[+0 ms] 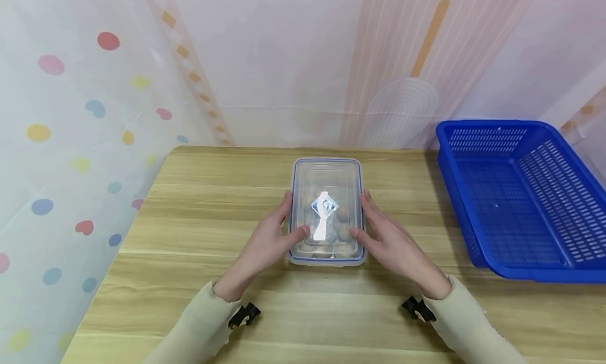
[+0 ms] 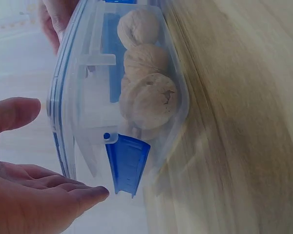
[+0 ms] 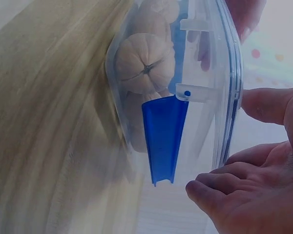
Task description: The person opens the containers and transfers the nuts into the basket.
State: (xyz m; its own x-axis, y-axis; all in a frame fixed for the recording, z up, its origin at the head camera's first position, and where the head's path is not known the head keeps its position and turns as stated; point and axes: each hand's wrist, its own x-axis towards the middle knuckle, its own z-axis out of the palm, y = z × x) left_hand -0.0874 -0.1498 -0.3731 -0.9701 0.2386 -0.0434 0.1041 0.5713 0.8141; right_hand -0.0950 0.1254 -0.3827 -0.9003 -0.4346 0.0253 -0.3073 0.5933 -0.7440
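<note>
My left hand (image 1: 267, 240) and right hand (image 1: 390, 243) flank box (image 1: 326, 211) on surface (image 1: 213, 206), fingers extended, thumbs over its top edges. Steadying, I'd judge: press evenly, box level, fingertips clear of protruding blue clips (image 2: 128, 165).

Blue basket (image 1: 513, 211): near right corner cut off. Lid label (image 1: 331, 206): print illegible under glare. Round tan items (image 3: 145, 70): partly hidden by blue clasp (image 3: 164, 141).

A light wood-grain table (image 1: 199, 211), its far left corner rounded and its grain running from side to side, carries a lidded clear plastic food storage container (image 1: 326, 175) near the middle, lying flat, and a blue perforated plastic basket (image 1: 539, 275) standing upright at the right, well apart
</note>
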